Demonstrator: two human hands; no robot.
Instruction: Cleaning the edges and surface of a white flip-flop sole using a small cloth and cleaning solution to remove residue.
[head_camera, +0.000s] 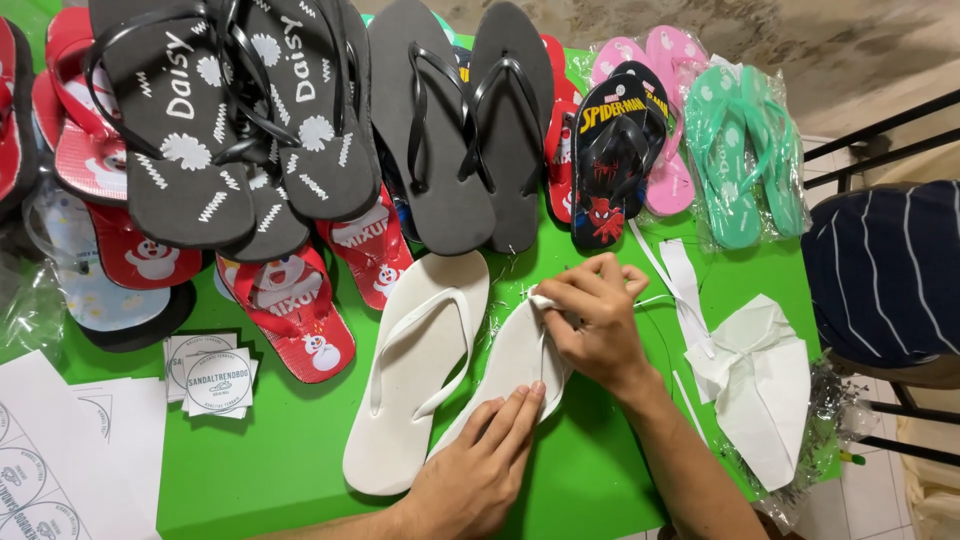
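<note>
Hands (600, 315) on white flip-flop (505, 365)

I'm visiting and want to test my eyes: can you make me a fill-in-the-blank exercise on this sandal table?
1. Both hands work on a plain ____ flip-flop.
2. The table is covered in bright ____.
3. The left hand lies flat on the sandal's ____ end.
4. The right hand pinches near its ____.

Missing words: white; green; heel; strap

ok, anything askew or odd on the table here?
The white sandal under both hands lies tilted, its heel overlapping its mate. The right hand presses a small white piece at its strap. Cut white scraps lie loose to the right. No visible damage.
</note>
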